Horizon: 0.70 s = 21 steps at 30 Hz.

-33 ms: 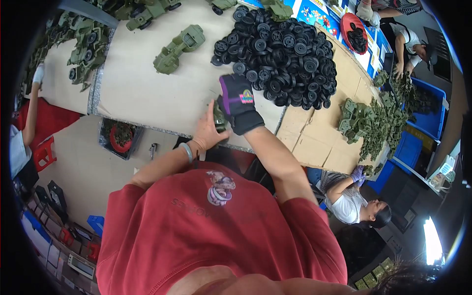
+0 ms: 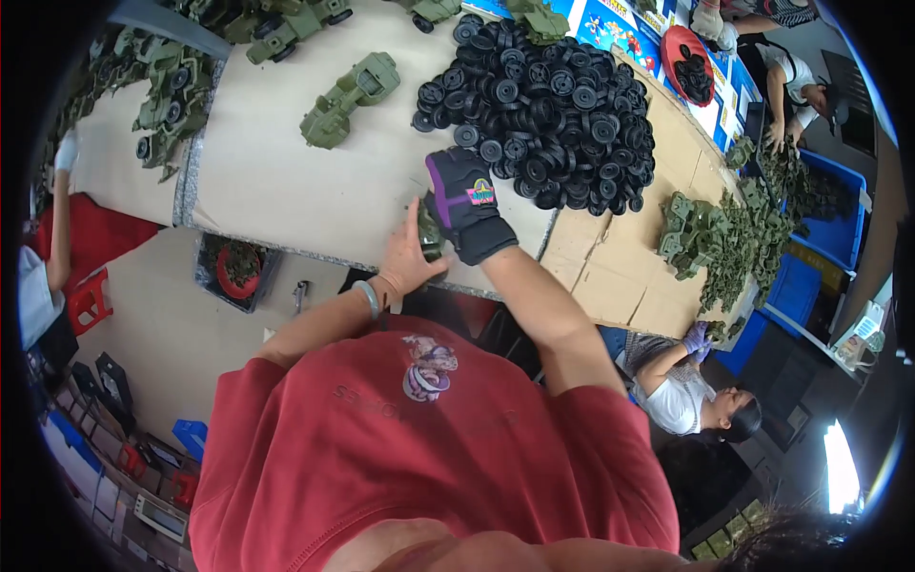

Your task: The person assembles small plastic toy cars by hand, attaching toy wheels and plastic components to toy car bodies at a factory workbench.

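At the table's near edge, my bare left hand (image 2: pixel 410 255) curls its thumb and fingers around a green plastic toy vehicle part (image 2: pixel 431 234), which is mostly covered. A black and purple glove covers my right hand (image 2: pixel 469 202), which is closed and pressed against the same part from the right; its fingertips are hidden. Just beyond my right hand lies a large heap of black toy wheels (image 2: pixel 543 114). To the left of the heap sits a green toy jeep (image 2: pixel 351 98) without visible wheels.
Green toy vehicles with black wheels (image 2: pixel 295 33) stand along the far edge. More green parts (image 2: pixel 701 234) are piled on cardboard (image 2: pixel 610 276) at right. A red bowl (image 2: pixel 688 65) holds black pieces. Co-workers sit on both sides; one wears purple gloves (image 2: pixel 696 336). Below the table is a dark bin (image 2: pixel 233 272).
The whole view has shifted slightly. At the left, a co-worker's white-gloved hand has moved a little. My hands keep nearly the same pose on the green part.
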Available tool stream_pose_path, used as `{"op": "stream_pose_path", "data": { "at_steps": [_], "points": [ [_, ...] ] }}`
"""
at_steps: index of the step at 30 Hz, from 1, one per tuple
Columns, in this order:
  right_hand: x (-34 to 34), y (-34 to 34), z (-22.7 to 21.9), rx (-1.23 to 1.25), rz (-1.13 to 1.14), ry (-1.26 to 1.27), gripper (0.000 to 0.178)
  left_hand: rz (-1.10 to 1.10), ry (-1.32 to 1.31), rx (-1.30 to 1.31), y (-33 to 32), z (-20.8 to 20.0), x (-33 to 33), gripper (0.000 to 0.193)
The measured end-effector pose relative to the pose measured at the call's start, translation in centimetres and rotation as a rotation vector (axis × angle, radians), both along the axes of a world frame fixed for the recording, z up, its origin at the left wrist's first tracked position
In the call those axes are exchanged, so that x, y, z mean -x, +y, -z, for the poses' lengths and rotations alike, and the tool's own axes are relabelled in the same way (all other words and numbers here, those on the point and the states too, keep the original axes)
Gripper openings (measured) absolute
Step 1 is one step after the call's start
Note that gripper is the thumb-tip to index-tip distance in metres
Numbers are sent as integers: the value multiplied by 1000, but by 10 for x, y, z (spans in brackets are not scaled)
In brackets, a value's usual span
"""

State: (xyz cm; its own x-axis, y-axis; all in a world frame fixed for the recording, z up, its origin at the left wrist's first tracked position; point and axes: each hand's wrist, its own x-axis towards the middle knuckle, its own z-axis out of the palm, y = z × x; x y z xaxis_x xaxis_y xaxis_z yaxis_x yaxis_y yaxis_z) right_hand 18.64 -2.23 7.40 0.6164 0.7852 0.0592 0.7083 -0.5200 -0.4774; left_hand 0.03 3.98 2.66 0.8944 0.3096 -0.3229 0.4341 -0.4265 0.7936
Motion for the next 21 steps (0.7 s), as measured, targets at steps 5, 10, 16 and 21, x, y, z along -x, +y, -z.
{"op": "stream_pose_path", "data": {
  "at_steps": [5,10,16,21],
  "points": [
    [1,8,-8,104,-91,2,30,-5,-46,70,-2,5,4,136],
    [9,5,19,14,615,342,24,30,-4,67,-1,4,2,137],
    [-14,16,-6,51,-137,102,29,-11,-63,53,2,4,4,138],
    [-9,1,11,-190,53,182,23,-69,-56,309,15,-4,1,130]
  ]
}}
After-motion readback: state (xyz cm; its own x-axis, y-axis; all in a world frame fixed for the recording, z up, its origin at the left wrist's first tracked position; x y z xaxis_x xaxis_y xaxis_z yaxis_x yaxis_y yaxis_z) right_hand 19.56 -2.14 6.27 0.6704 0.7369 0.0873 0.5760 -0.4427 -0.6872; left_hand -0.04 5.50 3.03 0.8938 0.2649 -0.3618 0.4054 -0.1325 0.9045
